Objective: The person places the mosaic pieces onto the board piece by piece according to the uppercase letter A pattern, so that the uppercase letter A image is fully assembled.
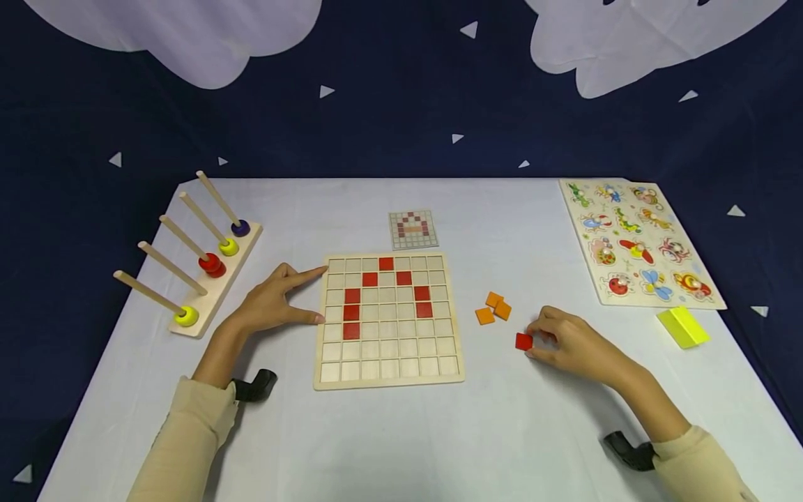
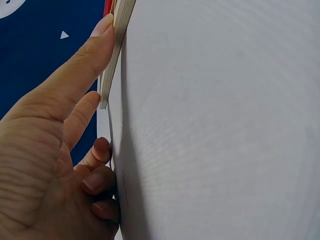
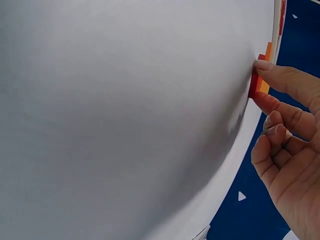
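Observation:
A square wooden grid board (image 1: 389, 384) lies mid-table, with several red squares (image 1: 352, 312) set in its upper cells. At its left side, my left hand (image 1: 270, 301) touches the edge with outstretched thumb and index finger, the other fingers folded. The board's edge also shows against that thumb (image 2: 85, 60) in the left wrist view. To the right of the board, my right hand (image 1: 567, 340) pinches a red square tile (image 1: 523, 341) between thumb and index finger at the tabletop. Three orange tiles (image 1: 485, 316) lie between the board and this hand, some overlapping.
Behind the board lies a small pattern card (image 1: 413, 242). A wooden peg stand (image 1: 216, 286) with colored beads is at the left. An insect picture board (image 1: 636, 272) and a folded yellow paper (image 1: 684, 327) are at the right. A dark blue cloth (image 1: 401, 132) hangs behind.

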Action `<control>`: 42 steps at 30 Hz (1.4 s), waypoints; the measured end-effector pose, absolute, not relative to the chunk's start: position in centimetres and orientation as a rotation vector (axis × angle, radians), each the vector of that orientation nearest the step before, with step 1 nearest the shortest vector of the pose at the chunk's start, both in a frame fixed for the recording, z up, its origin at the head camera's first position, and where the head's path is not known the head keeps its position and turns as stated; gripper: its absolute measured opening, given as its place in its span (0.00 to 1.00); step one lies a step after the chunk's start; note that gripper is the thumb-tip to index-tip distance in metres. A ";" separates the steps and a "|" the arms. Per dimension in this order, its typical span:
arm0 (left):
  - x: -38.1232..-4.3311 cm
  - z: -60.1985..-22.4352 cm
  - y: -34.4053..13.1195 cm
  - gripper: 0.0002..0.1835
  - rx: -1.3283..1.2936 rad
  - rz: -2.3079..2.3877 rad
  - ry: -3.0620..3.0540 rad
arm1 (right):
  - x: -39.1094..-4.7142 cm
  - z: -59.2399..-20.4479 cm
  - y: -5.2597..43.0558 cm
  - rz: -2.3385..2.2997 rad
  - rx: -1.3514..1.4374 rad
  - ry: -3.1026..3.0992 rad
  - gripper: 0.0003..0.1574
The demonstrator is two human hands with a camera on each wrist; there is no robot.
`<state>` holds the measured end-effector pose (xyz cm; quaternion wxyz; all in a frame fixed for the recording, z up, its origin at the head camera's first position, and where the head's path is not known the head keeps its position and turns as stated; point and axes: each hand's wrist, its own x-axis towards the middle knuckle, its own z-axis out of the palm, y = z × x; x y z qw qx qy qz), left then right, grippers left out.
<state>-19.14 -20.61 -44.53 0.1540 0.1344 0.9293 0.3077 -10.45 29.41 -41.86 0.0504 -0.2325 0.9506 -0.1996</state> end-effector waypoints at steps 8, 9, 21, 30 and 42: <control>-19.3 -44.8 -20.4 0.53 0.393 0.875 2.661 | -9.8 -42.2 29.5 -0.613 -0.702 2.910 0.14; -19.3 -44.8 -20.4 0.53 0.396 0.875 2.660 | -9.8 -42.3 29.5 -0.611 -0.704 2.910 0.14; -19.3 -44.7 -20.4 0.53 0.384 0.863 2.660 | -10.9 -41.6 27.8 -0.695 -0.817 2.882 0.13; -19.1 -44.7 -20.6 0.53 0.382 0.866 2.661 | -12.2 -40.5 24.6 -0.713 -0.881 2.820 0.15; -19.1 -44.5 -20.6 0.53 0.382 0.895 2.654 | -13.4 -39.9 20.7 -0.773 -0.997 2.727 0.13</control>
